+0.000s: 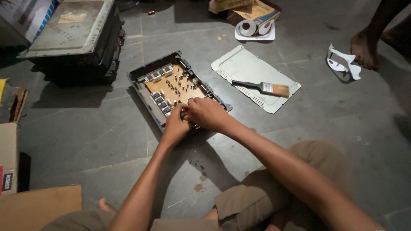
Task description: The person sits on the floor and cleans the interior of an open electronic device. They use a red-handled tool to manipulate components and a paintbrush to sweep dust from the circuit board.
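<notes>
Circuit board (173, 87) sits in its open grey chassis (141, 79) on the floor, centre. Left hand (176, 124) and right hand (208, 113) pinch narrowly at its near edge; steady, small finger movements suit best.

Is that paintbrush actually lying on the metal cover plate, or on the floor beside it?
Touching. The head view shows the paintbrush lying flat across the pale metal cover plate, handle and bristles both within its outline, no floor between them.

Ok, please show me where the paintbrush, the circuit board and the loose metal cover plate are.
paintbrush (262, 87), head view, on the metal ferrule.
circuit board (173, 85), head view, on its tan middle.
metal cover plate (239, 66), head view, on a bare upper-left part.
</notes>
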